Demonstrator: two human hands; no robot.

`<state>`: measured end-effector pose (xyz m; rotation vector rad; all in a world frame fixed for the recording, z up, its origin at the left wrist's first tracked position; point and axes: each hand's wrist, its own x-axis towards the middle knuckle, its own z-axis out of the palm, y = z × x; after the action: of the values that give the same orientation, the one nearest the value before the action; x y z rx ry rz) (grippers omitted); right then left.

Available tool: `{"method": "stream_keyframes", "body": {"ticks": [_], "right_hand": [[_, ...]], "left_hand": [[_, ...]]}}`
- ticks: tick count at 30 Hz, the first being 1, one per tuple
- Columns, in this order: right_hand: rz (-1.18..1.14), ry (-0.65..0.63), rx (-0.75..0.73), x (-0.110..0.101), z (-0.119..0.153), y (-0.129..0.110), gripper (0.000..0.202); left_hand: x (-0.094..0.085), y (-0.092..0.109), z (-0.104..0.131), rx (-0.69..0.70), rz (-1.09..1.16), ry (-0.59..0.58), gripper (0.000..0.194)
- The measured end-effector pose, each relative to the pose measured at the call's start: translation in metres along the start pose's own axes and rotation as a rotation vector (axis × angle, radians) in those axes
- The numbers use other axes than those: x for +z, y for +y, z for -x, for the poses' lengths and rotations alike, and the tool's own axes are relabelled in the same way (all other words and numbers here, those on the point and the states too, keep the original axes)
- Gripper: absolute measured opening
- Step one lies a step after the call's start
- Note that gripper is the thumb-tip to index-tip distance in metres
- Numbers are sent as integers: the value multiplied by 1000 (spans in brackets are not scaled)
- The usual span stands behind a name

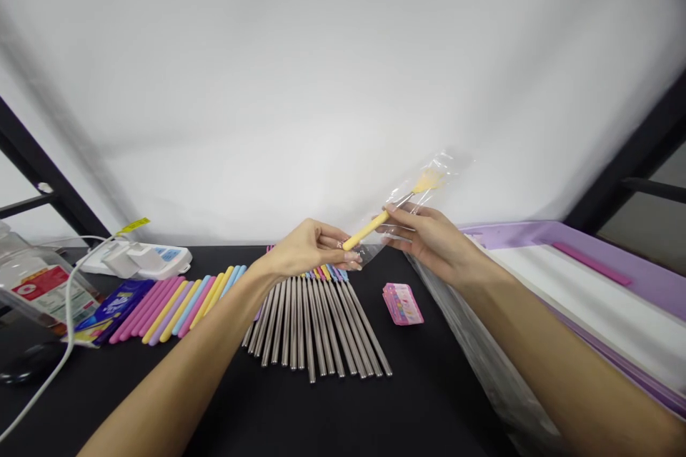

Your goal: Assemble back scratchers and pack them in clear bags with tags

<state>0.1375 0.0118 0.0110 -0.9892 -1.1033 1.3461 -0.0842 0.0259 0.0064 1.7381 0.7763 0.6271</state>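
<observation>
A yellow back scratcher (pixel 367 230), with a flared head on a short metal stem, lies inside a clear plastic bag (pixel 448 161). It is held up at a slant above the black table, head toward the upper right. My left hand (pixel 308 248) pinches the bag around the lower end of the handle. Around the middle, near the top of the handle, the fingers of my right hand (pixel 429 239) close on it. Below my hands lies a fanned row of metal rods (pixel 321 328) with coloured far ends, partly hidden by my left hand.
Coloured handle tubes (pixel 179 303) lie in a row at left, beside a blue packet (pixel 115 310), a power strip (pixel 139 260), a white cable (pixel 69 307) and a plastic container (pixel 43 285). Pink cards (pixel 403 303) are stacked right of the rods. A purple bin (pixel 514 232) and plastic bags (pixel 476 343) border the right.
</observation>
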Motion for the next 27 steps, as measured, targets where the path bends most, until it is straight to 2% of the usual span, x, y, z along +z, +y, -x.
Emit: {"method": "stream_keyframes", "body": {"ticks": [2, 6, 11, 16, 20, 21, 24, 27], "right_hand": [[8, -31, 17, -1, 1, -2, 15], [46, -57, 13, 1, 3, -5, 15], [35, -63, 14, 4, 1, 0, 17], [81, -37, 15, 1, 0, -1, 14], [67, -71, 54, -1, 1, -3, 11], [64, -99, 63, -1, 2, -2, 12], [77, -156, 66, 3, 2, 1, 14], [101, -200, 57, 5, 2, 6, 18]], "left_hand": [[-1, 1, 2, 8, 21, -37, 32], [3, 3, 3, -16, 90, -135, 35], [12, 0, -1, -24, -34, 37, 31], [13, 2, 2, 37, -204, 74, 35], [13, 5, 5, 209, -187, 18, 68], [14, 5, 5, 241, -189, 19, 64], [16, 1, 1, 277, -228, 91, 27], [17, -3, -3, 255, -252, 123, 24]]}}
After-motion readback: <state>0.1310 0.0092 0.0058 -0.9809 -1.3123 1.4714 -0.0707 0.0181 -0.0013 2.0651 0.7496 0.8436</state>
